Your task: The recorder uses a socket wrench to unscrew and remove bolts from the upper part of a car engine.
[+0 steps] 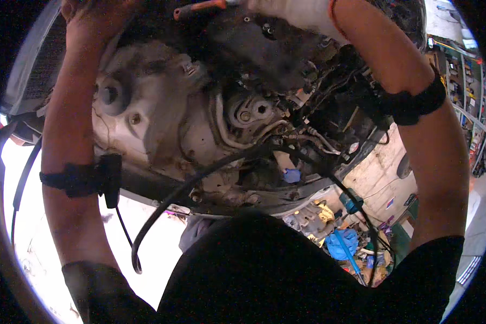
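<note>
Both arms reach straight up from the lower edge toward the greasy underside of a car engine (200, 108) that fills the upper middle of the view. The left hand (89, 19), bare, sits at about eleven o'clock, palm pressed against the pale metal casing (146, 113), fingers curled over its top edge; its grip looks partly closed, though what it has hold of cannot be told. The left forearm rises nearly vertical, with a black strap (78, 179) around it below the elbow. The right hand (291, 13), in a light glove, is at about one o'clock, its grip closed around a tool with an orange handle (200, 7), which points toward twelve o'clock just under the top edge. The right forearm bends inward at the elbow and carries a black band (416, 102). A black hose (189, 186) loops down from the engine toward six o'clock. Cluttered tools lie on the floor (343, 243) at five o'clock.
</note>
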A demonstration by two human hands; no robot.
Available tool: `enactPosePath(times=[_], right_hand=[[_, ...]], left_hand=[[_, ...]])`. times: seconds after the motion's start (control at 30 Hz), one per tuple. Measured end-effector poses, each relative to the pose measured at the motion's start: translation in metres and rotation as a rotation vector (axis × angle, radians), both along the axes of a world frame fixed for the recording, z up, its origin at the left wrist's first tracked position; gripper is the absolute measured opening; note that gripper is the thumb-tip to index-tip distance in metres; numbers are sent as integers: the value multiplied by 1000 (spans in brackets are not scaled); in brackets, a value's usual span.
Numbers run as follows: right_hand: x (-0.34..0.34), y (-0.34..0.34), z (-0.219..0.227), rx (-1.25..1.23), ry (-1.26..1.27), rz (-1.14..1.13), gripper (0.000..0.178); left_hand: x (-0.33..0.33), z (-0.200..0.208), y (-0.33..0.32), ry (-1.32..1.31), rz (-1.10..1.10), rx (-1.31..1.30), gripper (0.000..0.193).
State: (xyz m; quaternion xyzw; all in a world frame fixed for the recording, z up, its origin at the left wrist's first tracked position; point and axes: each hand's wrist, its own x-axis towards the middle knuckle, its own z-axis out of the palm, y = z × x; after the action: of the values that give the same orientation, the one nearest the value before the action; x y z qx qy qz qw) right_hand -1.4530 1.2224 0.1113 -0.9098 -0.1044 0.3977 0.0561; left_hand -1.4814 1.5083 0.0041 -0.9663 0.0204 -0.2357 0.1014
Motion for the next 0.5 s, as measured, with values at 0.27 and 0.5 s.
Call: enactPosePath(times=[0.27,0.5], right_hand=[[20,-4,-13,-369,-89,647,42],[26,-34,-72,-184,-393,441,39]], left_hand=[[-2,7,-6,108,13,-15,80],[10,-20,21,40,-11,71,77]])
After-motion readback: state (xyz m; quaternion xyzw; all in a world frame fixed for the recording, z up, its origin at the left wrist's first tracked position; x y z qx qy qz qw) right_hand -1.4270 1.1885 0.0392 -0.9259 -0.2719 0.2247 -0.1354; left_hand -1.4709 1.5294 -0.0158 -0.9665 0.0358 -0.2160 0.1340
